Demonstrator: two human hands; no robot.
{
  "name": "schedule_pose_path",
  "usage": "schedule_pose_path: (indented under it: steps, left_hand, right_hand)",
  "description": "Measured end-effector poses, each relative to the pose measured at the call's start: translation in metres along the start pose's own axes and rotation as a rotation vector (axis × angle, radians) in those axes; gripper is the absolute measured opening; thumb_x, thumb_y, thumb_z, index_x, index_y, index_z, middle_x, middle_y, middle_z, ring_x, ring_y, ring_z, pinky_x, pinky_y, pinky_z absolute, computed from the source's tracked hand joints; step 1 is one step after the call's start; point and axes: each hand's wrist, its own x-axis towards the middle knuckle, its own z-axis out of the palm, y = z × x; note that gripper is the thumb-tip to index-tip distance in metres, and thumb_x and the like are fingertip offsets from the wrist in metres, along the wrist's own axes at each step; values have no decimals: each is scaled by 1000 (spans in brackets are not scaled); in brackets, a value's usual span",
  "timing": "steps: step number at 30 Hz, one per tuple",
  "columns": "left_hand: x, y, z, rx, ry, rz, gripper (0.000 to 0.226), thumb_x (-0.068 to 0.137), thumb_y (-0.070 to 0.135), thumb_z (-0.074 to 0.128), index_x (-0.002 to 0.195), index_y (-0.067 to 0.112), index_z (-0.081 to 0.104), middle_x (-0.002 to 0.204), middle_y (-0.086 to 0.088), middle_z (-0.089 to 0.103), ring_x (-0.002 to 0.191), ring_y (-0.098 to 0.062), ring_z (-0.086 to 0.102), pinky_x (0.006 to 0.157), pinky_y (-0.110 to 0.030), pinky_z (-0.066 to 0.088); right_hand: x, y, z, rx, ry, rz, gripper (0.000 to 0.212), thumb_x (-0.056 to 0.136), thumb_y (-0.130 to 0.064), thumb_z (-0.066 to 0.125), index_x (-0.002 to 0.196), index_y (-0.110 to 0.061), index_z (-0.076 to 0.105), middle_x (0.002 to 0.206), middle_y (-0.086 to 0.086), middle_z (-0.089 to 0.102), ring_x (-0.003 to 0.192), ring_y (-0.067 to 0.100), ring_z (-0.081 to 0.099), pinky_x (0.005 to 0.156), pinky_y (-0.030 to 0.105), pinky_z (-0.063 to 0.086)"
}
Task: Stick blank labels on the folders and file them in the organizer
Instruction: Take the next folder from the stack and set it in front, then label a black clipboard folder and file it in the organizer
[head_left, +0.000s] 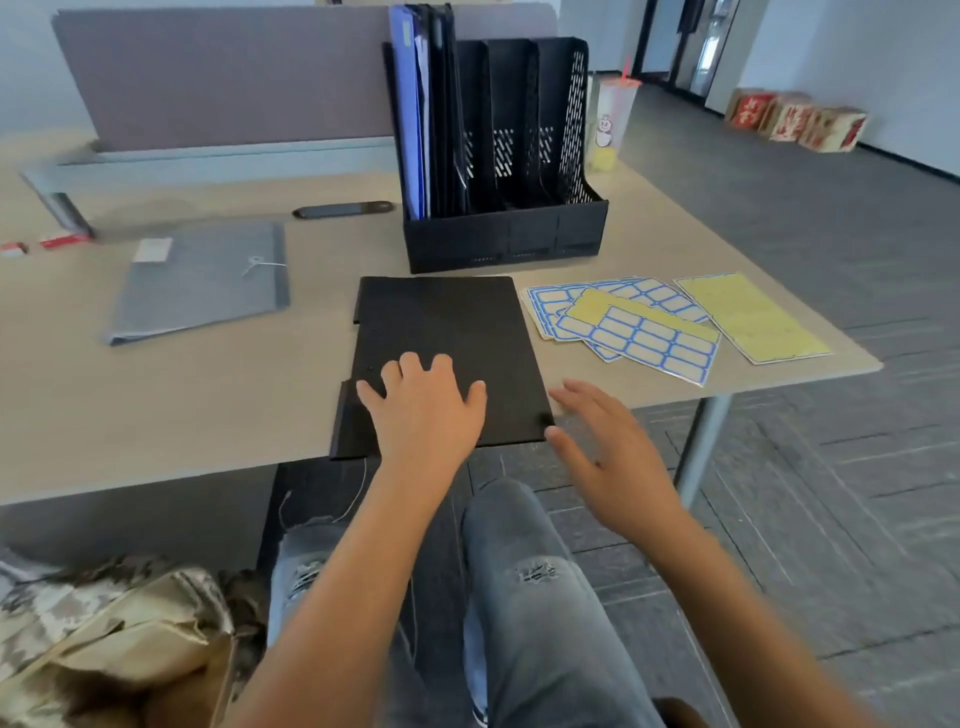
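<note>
Denim-clad knees (524, 571) fill the 6 o'clock foreground, with a patterned bag (114, 639) at 7 o'clock; above them both forearms reach toward the desk (182, 405); the left hand (423, 410) lies flat, fingers spread, palm down on the near half of a black folder (447, 332) at the desk's front edge, gripping nothing; the right hand (608, 457) hovers just beside the folder's near right corner, fingers loosely spread and empty, its thumb close to that corner though contact cannot be told; at 2 o'clock from the folder lie overlapping label sheets (639, 332), blue-bordered blanks on yellow backing, with a further yellow sheet (748, 317) beside them; at 12 o'clock stands the black organizer (504, 156), its leftmost slot holding blue and dark folders (421, 114) upright, the other slots showing only mesh; a grey folder (202, 280) bearing a white label lies flat at 10 o'clock, a dark pen-like object (343, 209) behind it; a drink cup (610, 122) stands at the organizer's right.
</note>
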Motion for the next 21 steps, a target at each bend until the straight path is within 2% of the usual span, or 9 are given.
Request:
schedule_pose_path:
  steps: [2, 4, 6, 9, 13, 16, 21]
  left_hand:
    - [12, 23, -1, -53, 10, 43, 55, 98, 58, 44, 139, 23, 51, 144, -10, 49, 138, -32, 41, 115, -61, 27]
    - [26, 50, 0, -94, -3, 97, 55, 98, 57, 45, 139, 21, 51, 139, -9, 52, 132, -30, 45, 110, -57, 35]
    - [39, 79, 5, -107, -21, 156, 52, 97, 56, 45, 132, 18, 53, 129, -7, 55, 122, -28, 50, 102, -52, 42]
    - [63, 117, 16, -124, -40, 217, 46, 97, 53, 47, 121, 15, 57, 118, -6, 57, 109, -27, 51, 90, -47, 43]
    - [98, 148, 35, -103, -88, 280, 44, 97, 52, 49, 117, 14, 59, 121, -5, 58, 114, -27, 50, 89, -46, 42]
    - [118, 163, 48, -35, -127, 292, 49, 96, 55, 49, 120, 14, 59, 125, -6, 58, 120, -28, 49, 94, -48, 40]
    - [133, 178, 65, 52, -75, 264, 57, 93, 60, 47, 124, 13, 57, 130, -9, 54, 125, -30, 45, 98, -49, 37]
  right_hand:
    - [7, 14, -12, -4, 81, 35, 43, 106, -37, 59, 144, -17, 61, 152, 1, 55, 144, 18, 46, 120, 33, 34]
    - [17, 31, -22, -33, 136, 63, 41, 105, -32, 63, 141, -14, 64, 148, 4, 59, 142, 22, 49, 119, 37, 38]
    - [28, 47, -31, -69, 176, 99, 43, 104, -36, 60, 139, -12, 65, 147, 7, 61, 142, 26, 50, 119, 45, 40]
    - [49, 70, -42, -98, 188, 184, 53, 99, -44, 53, 140, -11, 65, 149, 10, 59, 143, 30, 49, 119, 49, 40]
    - [71, 102, -48, -227, 190, 221, 57, 99, -47, 48, 138, -9, 66, 143, 19, 61, 132, 40, 57, 109, 54, 46]
    - [77, 120, -48, -273, 197, 226, 53, 100, -45, 48, 134, -10, 69, 139, 16, 63, 122, 40, 60, 104, 52, 48]
    - [74, 127, -44, -311, 155, 241, 53, 102, -50, 42, 141, -20, 64, 153, 6, 54, 144, 31, 47, 117, 55, 37]
